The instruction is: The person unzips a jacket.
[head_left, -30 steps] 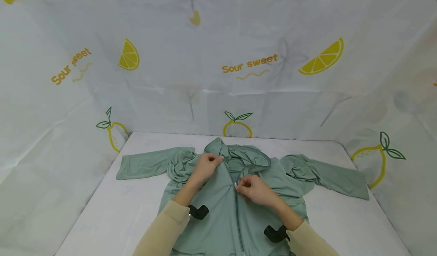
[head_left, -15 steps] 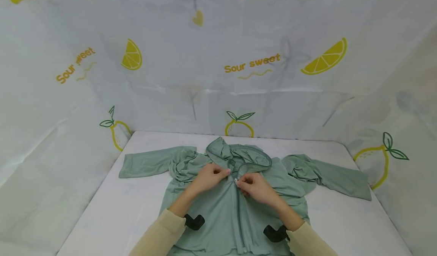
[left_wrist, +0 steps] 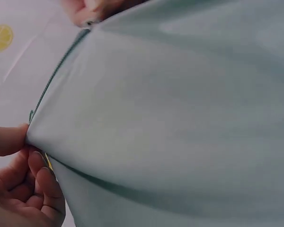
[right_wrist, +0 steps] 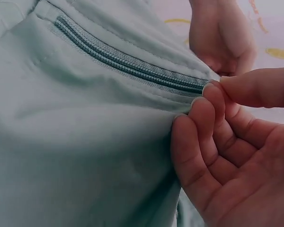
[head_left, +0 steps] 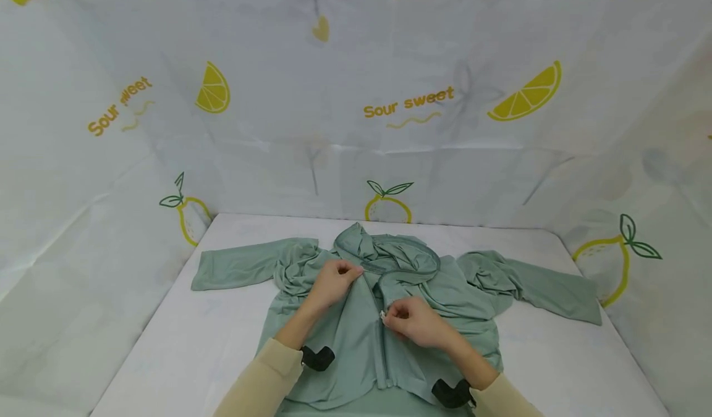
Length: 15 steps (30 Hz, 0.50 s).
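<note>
A pale green zip-up jacket [head_left: 345, 361] lies front up, sleeves spread to both sides. Its collar or hood is bunched at the far end. My left hand [head_left: 332, 282] pinches the left front edge near the neck; the left wrist view has the cloth [left_wrist: 156, 104] stretched taut from those fingers [left_wrist: 49, 189]. Lower down the front, my right hand [head_left: 416, 322] pinches a small pale zipper pull [head_left: 382, 315]. Below it the zipper [head_left: 384, 355] runs closed to the hem, while the front edges part above. The right wrist view shows the zipper teeth [right_wrist: 123, 61]; the fingertips cover the slider.
The jacket is on a white table [head_left: 161, 349]. White sheets [head_left: 311, 114] printed with lemons enclose the back and sides. A black camera mount [head_left: 318, 359] sits on the left wrist, and another mount [head_left: 452, 395] on the right.
My left hand dipped toward the zipper, then returned up and left with the front edge. My right hand and the zipper pull have come slightly nearer; the hem has shifted away from me.
</note>
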Available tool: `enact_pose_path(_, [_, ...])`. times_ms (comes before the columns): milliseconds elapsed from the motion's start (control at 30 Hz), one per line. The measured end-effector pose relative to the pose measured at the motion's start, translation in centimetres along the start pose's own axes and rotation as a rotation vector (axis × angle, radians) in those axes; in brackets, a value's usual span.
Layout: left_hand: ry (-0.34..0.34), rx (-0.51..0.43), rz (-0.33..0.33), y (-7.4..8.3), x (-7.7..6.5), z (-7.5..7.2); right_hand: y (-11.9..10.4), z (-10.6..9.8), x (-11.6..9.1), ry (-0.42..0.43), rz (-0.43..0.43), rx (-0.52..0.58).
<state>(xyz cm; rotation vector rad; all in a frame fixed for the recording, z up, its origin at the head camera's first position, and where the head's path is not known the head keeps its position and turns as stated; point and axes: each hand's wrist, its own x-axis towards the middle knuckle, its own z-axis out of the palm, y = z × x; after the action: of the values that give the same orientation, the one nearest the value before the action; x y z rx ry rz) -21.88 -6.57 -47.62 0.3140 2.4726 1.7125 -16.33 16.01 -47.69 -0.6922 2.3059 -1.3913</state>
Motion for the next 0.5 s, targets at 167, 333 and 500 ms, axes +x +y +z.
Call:
enact_pose_path(167, [0.058,0.136,0.043,-0.4,-0.3,-0.1,0.1,-0.1,-0.2,0.027,0.033,0.032])
enact_pose_path(333, [0.105,0.28,0.114,-0.5,-1.5,0.1,-0.3,-0.1,-0.4,0.075,0.043,0.083])
enact_pose_path(500, [-0.168,0.229,0.137,-0.3,-2.8,0.4,-0.4,-0.1,-0.3,0.091,0.047,0.11])
